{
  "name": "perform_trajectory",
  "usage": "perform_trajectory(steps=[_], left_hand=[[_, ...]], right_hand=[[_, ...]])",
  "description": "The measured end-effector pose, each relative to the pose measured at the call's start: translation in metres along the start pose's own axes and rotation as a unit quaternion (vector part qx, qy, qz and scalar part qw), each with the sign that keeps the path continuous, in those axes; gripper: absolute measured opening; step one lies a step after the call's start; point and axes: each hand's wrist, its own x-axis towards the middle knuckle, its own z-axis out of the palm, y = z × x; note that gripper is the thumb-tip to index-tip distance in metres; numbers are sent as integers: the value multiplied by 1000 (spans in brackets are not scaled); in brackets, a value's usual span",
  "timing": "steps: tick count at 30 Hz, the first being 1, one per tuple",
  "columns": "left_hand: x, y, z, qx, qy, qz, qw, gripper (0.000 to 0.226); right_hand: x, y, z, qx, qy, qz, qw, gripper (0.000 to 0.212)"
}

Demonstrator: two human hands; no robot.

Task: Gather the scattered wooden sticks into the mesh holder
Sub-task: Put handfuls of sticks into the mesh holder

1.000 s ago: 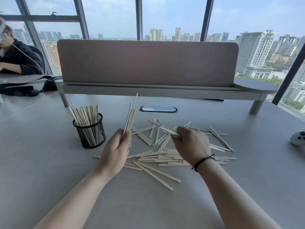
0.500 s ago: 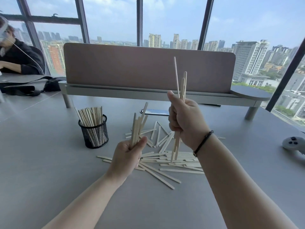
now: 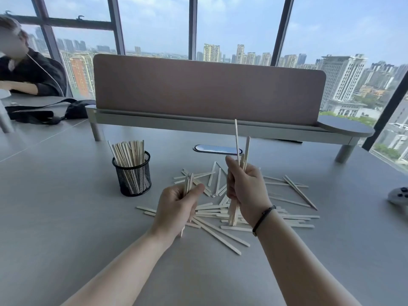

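Nearest the camera, both forearms reach forward over the grey bench. The left hand is curled closed around a small bundle of sticks, held almost upright, with the ends showing above and below the fist. The right hand is also closed around its own bundle, which stands nearly vertical; one thin stick rises high above the others, and the lower ends point down close to the pile.

Under and beyond the hands lies the loose pile of wooden sticks, flat on the bench and pointing in many directions, some crossing each other.

The holder, a black mesh cup, stands upright to the left and a little further away than the hands. It is already quite full of sticks, all standing on end and leaning slightly. The left hand is clearly the nearer one to it. Because both bundles are already near vertical, their long axis matches the opening of the holder, so I judge that they need mostly a move to the left and then down.

Further back are a divider panel and the windows.
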Motion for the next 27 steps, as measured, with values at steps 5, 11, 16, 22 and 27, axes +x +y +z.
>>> perform_trajectory(steps=[5, 11, 16, 22, 27], left_hand=[[3, 0, -2, 6, 44, 5, 999, 51], [5, 1, -5, -13, 57, 16, 998, 51], [3, 8, -3, -31, 90, 72, 993, 62], [1, 5, -4, 2, 58, 47, 997, 62], [9, 18, -6, -77, 69, -41, 994, 66]], right_hand=[[-6, 23, -3, -16, 20, -29, 999, 38], [-7, 27, -5, -55, 23, -43, 997, 50], [-9, 20, -2, -30, 34, -42, 998, 51], [-9, 22, -1, -17, 44, 4, 999, 57], [-4, 9, 8, -3, 41, 12, 999, 64]])
